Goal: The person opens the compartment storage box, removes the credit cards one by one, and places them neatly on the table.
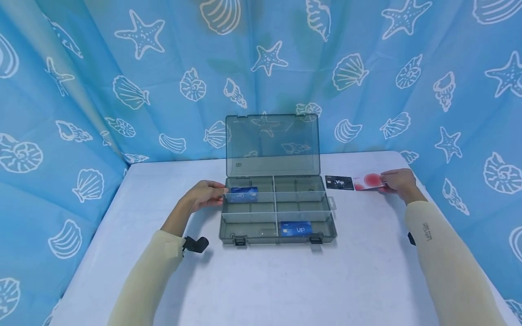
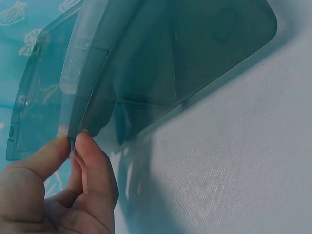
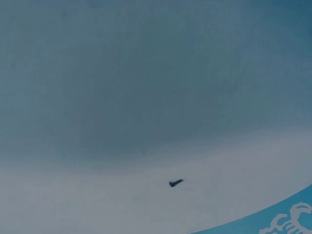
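A grey see-through organiser box [image 1: 277, 228] lies open on the white table [image 1: 285, 280], its lid [image 1: 272, 145] standing up at the back. One blue card [image 1: 241, 194] sits in the back left compartment, another blue VIP card [image 1: 296, 229] in the front right one. My left hand [image 1: 205, 194] pinches the box's left wall [image 2: 73, 122] between thumb and fingers. My right hand [image 1: 397, 182] pinches a white card with red circles [image 1: 368, 181] just right of the box. A black VIP card [image 1: 339, 183] lies flat between that card and the box.
Blue curtains printed with shells and starfish [image 1: 122, 81] close in the table on three sides. The right wrist view shows only blurred table and a corner of curtain [image 3: 287, 219].
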A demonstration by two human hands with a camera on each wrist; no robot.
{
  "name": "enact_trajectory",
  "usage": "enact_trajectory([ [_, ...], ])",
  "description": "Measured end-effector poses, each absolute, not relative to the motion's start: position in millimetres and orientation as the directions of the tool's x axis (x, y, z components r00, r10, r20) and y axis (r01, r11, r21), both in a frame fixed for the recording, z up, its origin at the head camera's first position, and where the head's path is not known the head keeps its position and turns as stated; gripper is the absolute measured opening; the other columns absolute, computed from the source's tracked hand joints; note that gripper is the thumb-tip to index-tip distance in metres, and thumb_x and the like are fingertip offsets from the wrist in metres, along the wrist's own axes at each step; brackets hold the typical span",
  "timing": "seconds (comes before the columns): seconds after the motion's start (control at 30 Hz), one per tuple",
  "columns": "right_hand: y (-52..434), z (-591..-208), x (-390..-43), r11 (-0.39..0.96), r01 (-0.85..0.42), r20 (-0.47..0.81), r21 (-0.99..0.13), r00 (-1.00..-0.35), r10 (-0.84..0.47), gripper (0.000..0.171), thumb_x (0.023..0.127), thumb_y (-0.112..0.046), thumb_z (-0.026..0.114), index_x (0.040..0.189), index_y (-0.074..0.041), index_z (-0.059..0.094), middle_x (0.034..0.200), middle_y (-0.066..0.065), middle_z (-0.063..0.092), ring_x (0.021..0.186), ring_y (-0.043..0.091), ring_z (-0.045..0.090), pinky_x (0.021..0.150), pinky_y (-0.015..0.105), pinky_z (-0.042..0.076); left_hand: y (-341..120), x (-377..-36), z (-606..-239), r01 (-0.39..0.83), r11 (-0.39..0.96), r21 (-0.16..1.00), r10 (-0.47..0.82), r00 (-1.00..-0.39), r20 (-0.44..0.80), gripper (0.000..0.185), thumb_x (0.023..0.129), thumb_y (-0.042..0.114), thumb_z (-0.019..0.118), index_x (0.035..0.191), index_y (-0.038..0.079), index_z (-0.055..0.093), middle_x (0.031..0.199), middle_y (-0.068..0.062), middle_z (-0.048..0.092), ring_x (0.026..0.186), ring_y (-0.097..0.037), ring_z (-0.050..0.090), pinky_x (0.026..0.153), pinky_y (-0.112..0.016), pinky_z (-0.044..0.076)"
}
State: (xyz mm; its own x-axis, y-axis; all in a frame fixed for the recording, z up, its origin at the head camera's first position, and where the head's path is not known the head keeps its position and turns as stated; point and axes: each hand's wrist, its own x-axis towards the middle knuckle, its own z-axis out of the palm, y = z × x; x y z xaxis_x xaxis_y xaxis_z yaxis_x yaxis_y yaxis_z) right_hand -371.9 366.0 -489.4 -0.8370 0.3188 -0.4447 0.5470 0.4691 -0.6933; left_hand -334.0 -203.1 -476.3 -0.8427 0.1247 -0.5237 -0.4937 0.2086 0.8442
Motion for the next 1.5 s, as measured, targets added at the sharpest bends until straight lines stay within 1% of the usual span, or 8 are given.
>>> enact_trajectory([
  [0.13,364.6,-488.7,-371.6,0.472,0.542,-0.434,-0.696,-0.840,0.325,0.057,0.102,-0.026,0.051,0.148,0.003,0.034,0.134,0.025,0.049,0.082,0.020,0.067,0.067,0.020,0.055,-202.2,-333.7,-475.7,-0.492,0.214,0.844,0.124,-0.843,-0.523,0.045,0.094,0.015,0.067,0.133,-0.002,0.049,0.100,-0.011,0.060,0.078,-0.014,0.062,0.078,-0.028,0.058],
  [0.4,364.2,-487.8,-375.6,0.476,0.546,-0.437,-0.689,-0.838,0.328,0.050,0.103,-0.024,0.048,0.146,0.001,0.040,0.139,0.027,0.045,0.085,0.021,0.067,0.075,0.022,0.055,-202.0,-333.0,-475.8,-0.484,0.215,0.849,0.139,-0.845,-0.517,0.045,0.095,0.016,0.066,0.133,-0.002,0.049,0.100,-0.011,0.059,0.077,-0.014,0.062,0.074,-0.026,0.058],
  [0.7,369.0,-483.2,-367.5,0.519,0.491,-0.405,-0.700,-0.871,0.277,0.050,0.103,-0.025,0.048,0.146,-0.001,0.040,0.143,0.027,0.042,0.116,0.034,0.055,0.098,0.039,0.048,-204.7,-333.2,-477.3,-0.493,0.202,0.846,0.160,-0.836,-0.525,0.051,0.094,0.016,0.068,0.136,-0.002,0.046,0.102,-0.011,0.059,0.080,-0.015,0.061,0.074,-0.027,0.058],
  [0.97,358.3,-476.0,-357.4,0.463,0.449,-0.439,-0.764,-0.888,0.138,0.054,0.102,-0.025,0.051,0.147,0.002,0.037,0.144,0.026,0.041,0.122,0.037,0.051,0.091,0.032,0.052,-204.2,-333.4,-476.5,-0.498,0.213,0.840,0.150,-0.833,-0.532,0.051,0.094,0.016,0.068,0.136,-0.002,0.046,0.099,-0.010,0.059,0.078,-0.014,0.062,0.075,-0.027,0.058],
  [1.1,345.3,-476.4,-354.1,0.479,0.439,-0.473,-0.760,-0.879,0.056,0.056,0.101,-0.028,0.055,0.146,0.002,0.038,0.143,0.024,0.042,0.118,0.033,0.054,0.091,0.032,0.052,-204.9,-333.0,-475.9,-0.496,0.224,0.839,0.146,-0.834,-0.532,0.051,0.094,0.016,0.068,0.136,-0.002,0.046,0.101,-0.011,0.059,0.079,-0.015,0.061,0.076,-0.027,0.058],
  [1.23,332.5,-478.6,-352.8,0.511,0.438,-0.507,-0.740,-0.862,0.005,0.058,0.099,-0.028,0.059,0.144,0.003,0.040,0.138,0.024,0.047,0.106,0.027,0.061,0.087,0.029,0.054,-206.0,-333.7,-476.6,-0.496,0.221,0.839,0.143,-0.835,-0.531,0.050,0.094,0.016,0.067,0.136,-0.002,0.046,0.102,-0.012,0.058,0.079,-0.015,0.061,0.075,-0.027,0.058],
  [1.37,324.1,-481.4,-350.4,0.494,0.479,-0.574,-0.726,-0.817,-0.052,0.057,0.098,-0.023,0.061,0.142,0.006,0.040,0.128,0.023,0.052,0.092,0.024,0.066,0.085,0.030,0.055,-205.0,-334.1,-477.0,-0.499,0.211,0.840,0.145,-0.834,-0.532,0.049,0.094,0.015,0.067,0.135,-0.002,0.046,0.100,-0.011,0.059,0.078,-0.015,0.061,0.074,-0.026,0.058],
  [1.5,320.4,-484.6,-348.3,0.477,0.503,-0.604,-0.720,-0.793,-0.075,0.053,0.098,-0.018,0.060,0.140,0.009,0.040,0.120,0.021,0.056,0.087,0.024,0.069,0.083,0.031,0.055,-203.4,-333.4,-475.6,-0.497,0.209,0.842,0.153,-0.834,-0.530,0.048,0.094,0.015,0.067,0.134,-0.002,0.047,0.098,-0.010,0.059,0.076,-0.014,0.061,0.072,-0.025,0.058],
])
